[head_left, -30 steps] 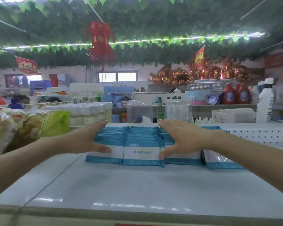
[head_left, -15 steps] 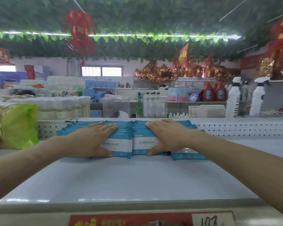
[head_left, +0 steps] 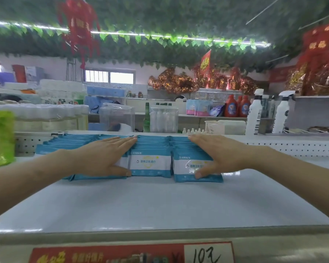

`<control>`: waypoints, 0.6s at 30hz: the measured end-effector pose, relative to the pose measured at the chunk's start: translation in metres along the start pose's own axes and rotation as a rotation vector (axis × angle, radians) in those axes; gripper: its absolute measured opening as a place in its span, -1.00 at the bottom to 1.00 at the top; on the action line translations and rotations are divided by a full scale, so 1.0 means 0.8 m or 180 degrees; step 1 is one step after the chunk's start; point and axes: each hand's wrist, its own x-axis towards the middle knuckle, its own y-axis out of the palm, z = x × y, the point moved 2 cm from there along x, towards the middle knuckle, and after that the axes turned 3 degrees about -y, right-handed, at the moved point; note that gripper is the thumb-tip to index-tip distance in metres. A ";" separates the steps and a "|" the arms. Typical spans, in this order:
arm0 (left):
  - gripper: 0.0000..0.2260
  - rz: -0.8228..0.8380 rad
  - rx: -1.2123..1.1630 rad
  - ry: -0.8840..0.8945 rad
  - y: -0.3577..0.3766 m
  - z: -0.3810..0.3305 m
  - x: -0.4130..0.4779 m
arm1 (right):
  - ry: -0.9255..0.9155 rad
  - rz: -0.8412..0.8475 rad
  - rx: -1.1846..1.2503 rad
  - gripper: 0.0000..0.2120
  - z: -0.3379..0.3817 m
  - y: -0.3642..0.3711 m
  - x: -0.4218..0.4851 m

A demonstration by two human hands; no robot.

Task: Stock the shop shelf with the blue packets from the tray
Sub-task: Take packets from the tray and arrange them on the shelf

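Several blue and white packets (head_left: 150, 164) stand in rows at the back of the pale shelf (head_left: 160, 205), leaning against its perforated back rail. My left hand (head_left: 104, 156) lies flat with straight fingers on top of the left rows, thumb down on a front packet. My right hand (head_left: 217, 154) lies flat on the right row (head_left: 186, 168), thumb pressing the front face of its foremost packet. No tray is in view.
A green-yellow bag (head_left: 0, 137) stands at the shelf's left end. White spray bottles (head_left: 254, 114) and red detergent bottles (head_left: 232, 107) stand behind the right side. A red price label (head_left: 129, 255) runs along the shelf's front edge.
The view shifted right and down, so the packets now sit left of centre. Both hands came down from hovering over the packets to lying flat on top of them.
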 end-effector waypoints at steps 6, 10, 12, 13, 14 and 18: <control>-0.05 -0.0217 -0.0105 0.0043 0.006 0.004 0.000 | -0.0124 -0.0102 -0.0024 -0.01 0.011 0.023 0.010; -0.05 -0.0302 -0.0134 0.0081 0.009 0.006 -0.002 | -0.0165 -0.0095 -0.0122 -0.03 0.009 0.021 0.013; -0.06 -0.0302 -0.0116 0.0093 0.008 0.004 -0.003 | -0.0171 -0.0082 -0.0140 -0.02 0.009 0.021 0.014; -0.05 -0.0295 -0.0113 0.0093 0.007 0.003 -0.004 | -0.0166 -0.0072 -0.0134 -0.02 0.009 0.021 0.013; -0.05 -0.0281 -0.0118 0.0093 0.005 0.001 -0.005 | -0.0160 -0.0058 -0.0121 -0.02 0.009 0.021 0.012; -0.02 -0.0227 -0.0076 0.0100 -0.004 -0.004 -0.008 | -0.0162 -0.0022 -0.0042 0.00 0.006 0.017 0.008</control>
